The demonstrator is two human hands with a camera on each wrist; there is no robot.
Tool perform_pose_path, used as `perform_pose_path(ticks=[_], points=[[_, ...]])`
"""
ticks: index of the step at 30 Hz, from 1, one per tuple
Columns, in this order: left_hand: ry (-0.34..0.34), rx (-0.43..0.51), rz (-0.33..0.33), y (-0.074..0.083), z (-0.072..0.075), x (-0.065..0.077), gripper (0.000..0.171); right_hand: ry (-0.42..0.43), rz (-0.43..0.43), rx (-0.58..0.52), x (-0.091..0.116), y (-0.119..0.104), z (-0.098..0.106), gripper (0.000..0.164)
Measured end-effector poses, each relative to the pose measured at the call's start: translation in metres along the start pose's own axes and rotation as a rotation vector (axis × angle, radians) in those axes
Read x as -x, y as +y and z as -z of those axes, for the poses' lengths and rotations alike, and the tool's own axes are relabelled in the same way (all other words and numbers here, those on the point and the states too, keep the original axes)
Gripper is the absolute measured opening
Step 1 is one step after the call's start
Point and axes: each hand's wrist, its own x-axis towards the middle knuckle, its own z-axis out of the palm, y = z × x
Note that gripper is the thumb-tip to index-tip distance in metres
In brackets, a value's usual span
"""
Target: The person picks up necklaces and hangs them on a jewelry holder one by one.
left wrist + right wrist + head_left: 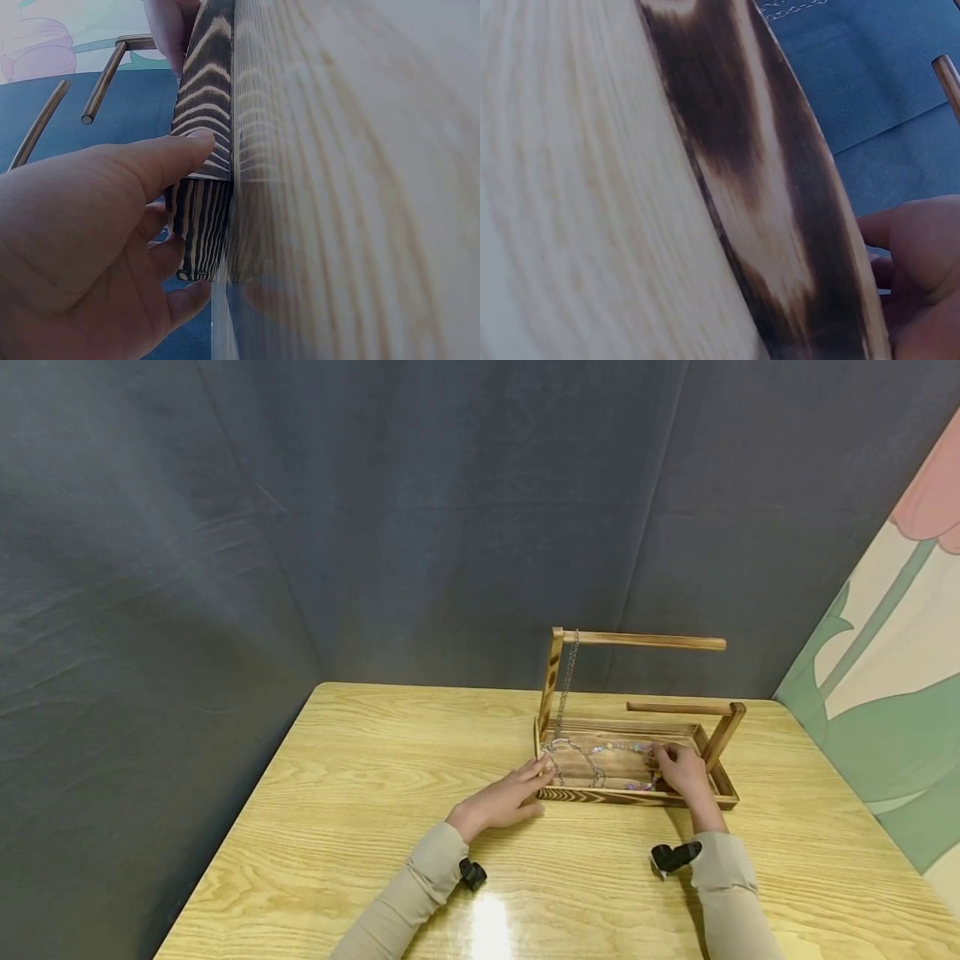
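Note:
A wooden jewelry stand has a shallow tray, dark striped grain and two raised bars. My left hand holds its left front corner, with the thumb on the front wall and the other fingers bent round the end. Inside the tray, towards its right end, my right hand pinches a strand of colourful beads, part of which lies on the tray floor. In the right wrist view, the front wall hides the fingertips. A silver chain hangs from the taller bar down into the tray.
The taller bar juts right from a left post; a lower bar juts left from a right post, close behind my right hand. The stand sits on a light wood table, before a dark cloth and a flower-painted panel.

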Motion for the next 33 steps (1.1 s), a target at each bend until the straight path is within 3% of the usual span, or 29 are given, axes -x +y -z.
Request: perform_pose_path(ticks=[10,22,33], points=[[-0.013,0.004,-0.004,0.002,0.000,0.000,0.064,-0.094,-0.034,-0.100,0.004,-0.007,0.004,0.055],[-0.028,0.011,0.010,0.002,0.003,0.001,0.064,-0.113,0.010,-0.241,0.000,-0.022,0.007,0.051],[-0.015,0.006,0.007,0.002,0.001,0.001,0.064,-0.186,0.023,-0.339,0.004,-0.034,0.017,0.056]])
